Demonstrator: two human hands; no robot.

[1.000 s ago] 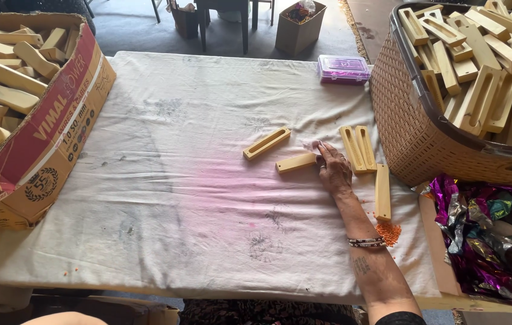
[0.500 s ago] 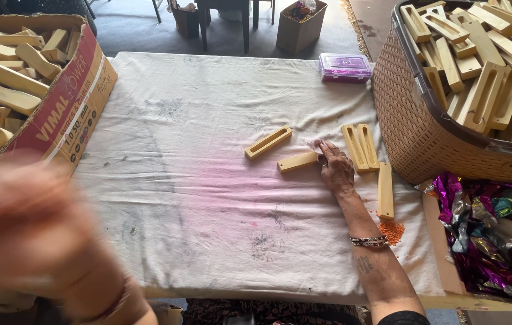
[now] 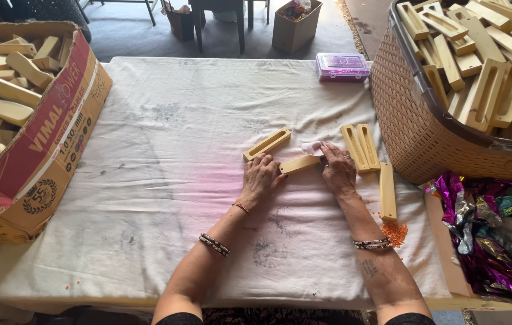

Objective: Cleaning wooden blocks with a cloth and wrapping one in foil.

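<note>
wooden piece in hand: a pale solid wooden block (image 3: 300,164) lies flat on the cloth at the middle of the table, held at both ends.
left hand: the left hand (image 3: 260,179) rests palm down, fingers loosely spread, fingertips touching the near left end of the block.
right hand: the right hand (image 3: 338,170) lies palm down, its fingers pressing the block's right end; a small pale pink scrap (image 3: 312,147) sits just beyond those fingers.
cloth: a stained white cloth (image 3: 165,180) covers the table.
slotted pieces: one slotted wooden frame (image 3: 267,144) lies just far of the block, tilted; two more (image 3: 360,147) lie side by side right of the right hand, and another (image 3: 387,191) nearer.
orange bits: a little orange heap (image 3: 395,233) sits near the right edge.
left side: a cardboard box (image 3: 45,150) holds solid wooden blocks.
right side: a brown woven basket (image 3: 424,132) holds slotted frames.
far edge: a purple plastic case (image 3: 342,65).
</note>
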